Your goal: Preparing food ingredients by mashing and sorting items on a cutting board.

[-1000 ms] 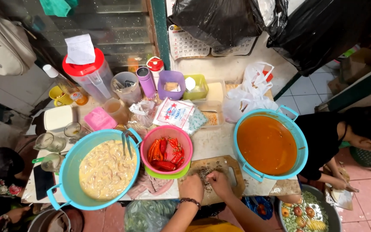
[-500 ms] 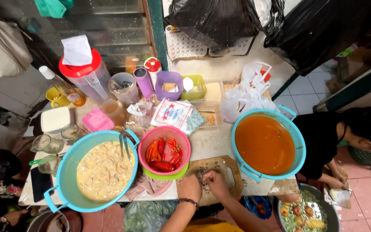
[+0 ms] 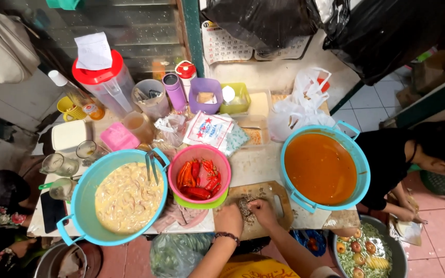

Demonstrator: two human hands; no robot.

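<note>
We take the wooden cutting board (image 3: pixel 269 198) at the near edge of the worktop (image 3: pixel 253 164) as our landmark. Both hands rest on it. Our left hand (image 3: pixel 229 219), with a dark bracelet at the wrist, lies on the board's left end with fingers curled down against a small heap of chopped bits (image 3: pixel 244 206). Our right hand (image 3: pixel 261 212) sits just beside it, fingers bent and pinched together over the same heap. Whether either hand actually grips any of the bits we cannot tell; the fingers hide the contact. The heap lies on the middle-left of the board, touching both hands.

Just left of the board stands a pink bowl (image 3: pixel 200 172) of red chillies (image 3: pixel 197 177), nested in a green bowl (image 3: pixel 202 202). Further left of the board is a blue basin (image 3: pixel 117 198) of pale creamy mixture with metal tongs (image 3: pixel 152 163) on its rim. Just right of the board, touching its corner, is a second blue basin (image 3: pixel 324 167) filled with orange sauce. Beyond the board, toward the wall, stand a clear jug (image 3: pixel 104 85) with a red lid, a purple tub (image 3: pixel 205 95) and a white plastic bag (image 3: pixel 305 105). Right of the board, off the worktop, another person in a black top (image 3: pixel 387 164) bends over the floor.
</note>
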